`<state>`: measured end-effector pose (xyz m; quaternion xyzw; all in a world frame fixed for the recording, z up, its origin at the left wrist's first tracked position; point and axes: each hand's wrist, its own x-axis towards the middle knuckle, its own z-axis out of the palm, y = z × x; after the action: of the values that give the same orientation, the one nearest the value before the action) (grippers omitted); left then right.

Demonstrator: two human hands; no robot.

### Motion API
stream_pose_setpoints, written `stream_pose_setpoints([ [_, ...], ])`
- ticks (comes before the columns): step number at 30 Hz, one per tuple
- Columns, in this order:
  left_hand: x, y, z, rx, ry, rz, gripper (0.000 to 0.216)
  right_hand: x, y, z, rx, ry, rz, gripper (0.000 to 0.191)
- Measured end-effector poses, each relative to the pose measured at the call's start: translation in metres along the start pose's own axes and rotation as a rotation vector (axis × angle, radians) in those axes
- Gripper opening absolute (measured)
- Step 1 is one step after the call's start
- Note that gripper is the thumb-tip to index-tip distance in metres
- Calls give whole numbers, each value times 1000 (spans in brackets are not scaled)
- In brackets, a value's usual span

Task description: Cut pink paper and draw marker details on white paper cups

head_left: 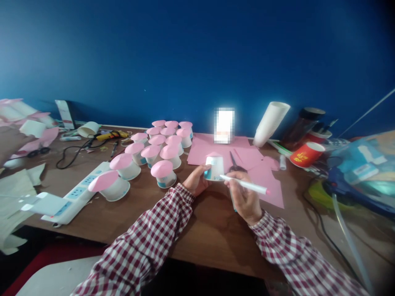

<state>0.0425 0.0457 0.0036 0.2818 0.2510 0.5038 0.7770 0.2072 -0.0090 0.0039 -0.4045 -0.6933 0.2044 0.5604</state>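
In my left hand (196, 181) is an upside-down white paper cup (217, 168) with a blue print. A bit of pink paper shows at the cup's top. My right hand (246, 203) is closed round a white marker pen (251, 187) with a pink end. The pen's tip points left and is at the cup's lower right side; whether it touches cannot be made out. Just behind my right hand, dark-handled scissors (237, 165) lie on the pink paper sheets (200, 148). Several cups with pink paper tops (162, 169) stand in rows to the left.
A white power strip (80, 191) lies at left, near a yellow-handled tool (111, 135). A leaning stack of white cups (271, 123) and a red cup (307, 154) stand at right. Another person's hand (10, 144) shows at the far left. A blue wall (185, 61) closes the back.
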Motion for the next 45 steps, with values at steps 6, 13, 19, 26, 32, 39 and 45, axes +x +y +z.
stream_pose_setpoints([
  [6, -1, 0, 2, 21, 20, -3, 24, 2, -5, 0, -41, -9, -34, 14],
  [13, 0, 0, 4, 59, 36, 4, 22, 4, -9, -1, -88, -54, -44, 17],
  [19, 0, -1, 4, 60, 9, -1, 22, 5, -9, -1, -103, -39, -43, 16],
  [26, 1, -2, 1, 63, -14, 16, 23, 5, -8, -1, -109, -49, -41, 16],
  [32, 0, -2, 3, 71, -9, 16, 24, 5, -9, -1, -120, -46, -34, 18],
  [39, -1, -1, 5, 65, -9, 12, 27, 6, -9, -1, -117, -37, -63, 15],
  [45, 0, -1, 3, 69, -13, 11, 28, 6, -8, -1, -111, -39, -79, 14],
])
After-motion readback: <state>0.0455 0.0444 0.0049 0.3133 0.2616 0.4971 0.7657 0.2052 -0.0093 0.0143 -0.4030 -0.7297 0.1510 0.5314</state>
